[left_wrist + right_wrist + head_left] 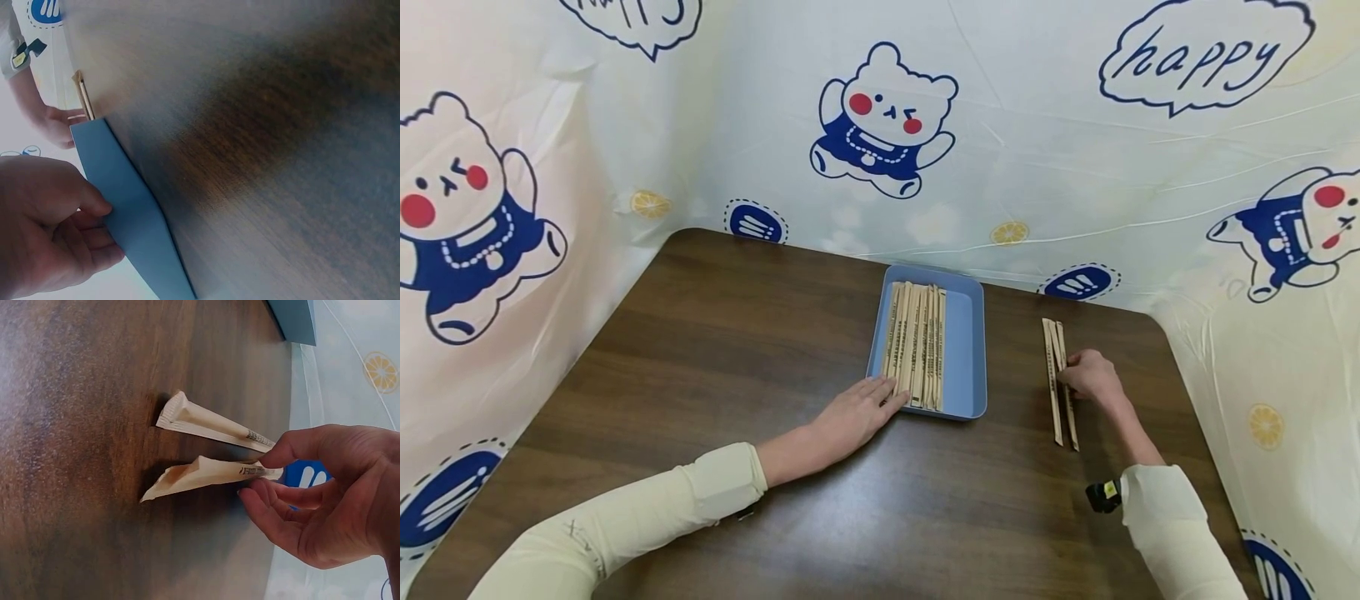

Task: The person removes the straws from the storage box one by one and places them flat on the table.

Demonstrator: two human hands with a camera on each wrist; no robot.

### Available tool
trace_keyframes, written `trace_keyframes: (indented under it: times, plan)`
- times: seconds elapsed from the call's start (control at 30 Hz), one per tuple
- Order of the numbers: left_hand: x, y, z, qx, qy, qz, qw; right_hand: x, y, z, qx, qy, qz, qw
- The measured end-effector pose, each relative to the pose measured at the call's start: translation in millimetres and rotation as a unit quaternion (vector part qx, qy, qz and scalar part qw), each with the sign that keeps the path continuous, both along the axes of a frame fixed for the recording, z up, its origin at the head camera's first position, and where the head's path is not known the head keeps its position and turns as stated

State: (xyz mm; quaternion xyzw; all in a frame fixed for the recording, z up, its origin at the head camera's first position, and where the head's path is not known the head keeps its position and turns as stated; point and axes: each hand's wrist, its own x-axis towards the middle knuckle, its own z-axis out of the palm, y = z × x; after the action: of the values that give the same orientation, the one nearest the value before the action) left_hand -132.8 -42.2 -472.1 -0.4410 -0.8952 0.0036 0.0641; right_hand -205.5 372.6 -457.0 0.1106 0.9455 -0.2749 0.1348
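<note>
Left hand (853, 419), fingers relaxed, rests on the near-left rim of the blue tray (965, 350) on the bench (760, 333); a row of paper-wrapped sticks (917, 346) lies inside. Right of the tray, right hand (1093, 379) pinches one wrapped stick (212, 472) beside another.

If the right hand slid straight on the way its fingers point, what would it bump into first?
Probably the other slim beige paper packet, just past the matching one that the right hand pinches, though depth is unclear.
</note>
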Motion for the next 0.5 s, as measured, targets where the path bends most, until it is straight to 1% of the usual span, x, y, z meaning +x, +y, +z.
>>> trace_keyframes:
  times: [0.2, 0.3, 0.33, 0.4, 0.43, 0.5]
  plan:
    - [-0.1, 0, 0.8, -0.006, -0.004, 0.001, 1.0000, 0.7, -4, 8.2, 0.045, 0.022, -0.009, 0.999]
    - [-0.1, 0, 1.0, -0.007, -0.004, 0.001, 1.0000, -0.6, -9, 14.6, 0.039, 0.029, -0.007, 0.999]
    - [-0.1, 0, 1.1, -0.007, -0.004, 0.001, 1.0000, -1.5, -12, 16.7, 0.021, 0.025, -0.009, 0.999]
    - [-0.2, 0, 0.9, -0.004, -0.005, 0.001, 1.0000, -3.9, -17, 20.6, -0.037, 0.009, -0.013, 0.999]
    - [-0.2, 0, 0.7, -0.003, -0.005, 0.000, 1.0000, -5.3, -21, 22.5, -0.069, -0.006, -0.020, 0.997]
    - [-0.4, 0, 0.0, 0.001, -0.005, -0.001, 1.0000, -8.0, -27, 24.5, -0.133, -0.031, -0.031, 0.990]
